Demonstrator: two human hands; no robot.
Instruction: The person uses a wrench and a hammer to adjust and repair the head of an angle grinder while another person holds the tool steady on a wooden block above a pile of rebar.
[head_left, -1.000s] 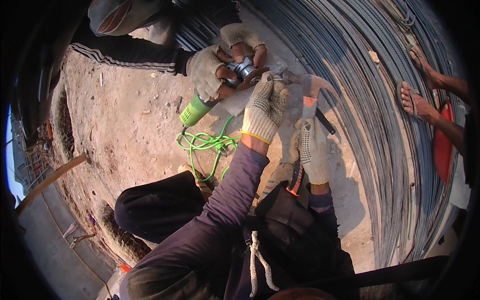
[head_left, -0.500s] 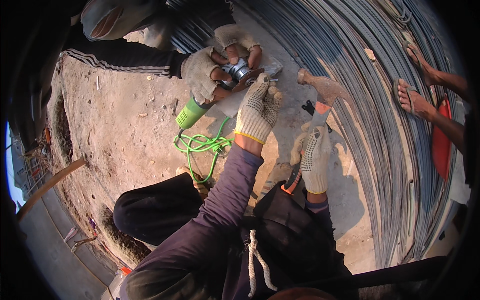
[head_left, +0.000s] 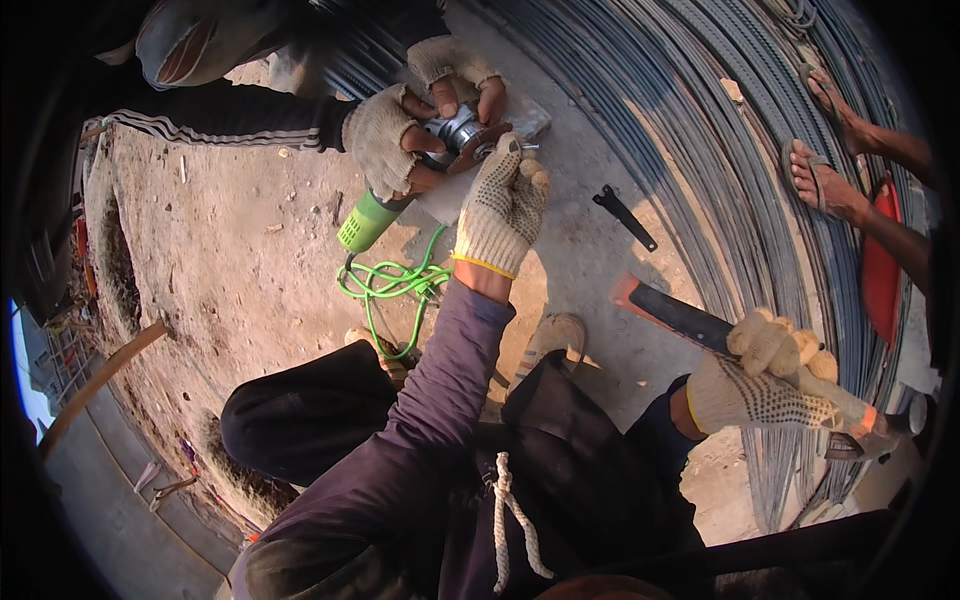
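Note:
My left hand [head_left: 500,210], in a dotted knit glove, reaches to an angle grinder [head_left: 455,130] with a green body [head_left: 368,222] and a brown disc [head_left: 474,148]. Its fingers are pinched together by the disc's centre, near a small silvery metal end; what they grip is hidden. My right hand [head_left: 765,385], gloved alike, is closed round a claw hammer [head_left: 705,322], low at the right. The hammer's black, orange-tipped grip points toward the middle, its metal head [head_left: 872,440] toward the right rim. A co-worker's gloved hands [head_left: 390,140] hold the grinder from the far side.
A black pin spanner [head_left: 625,217] lies on the concrete beside long bundled steel bars [head_left: 690,150]. The grinder's green cord [head_left: 395,285] is coiled on the ground. Another person's sandalled feet [head_left: 825,180] rest on the bars, near a red object [head_left: 881,270].
My right hand has swung the hammer down and to the right, turning its head away from the grinder and uncovering the spanner. My left hand stays at the disc.

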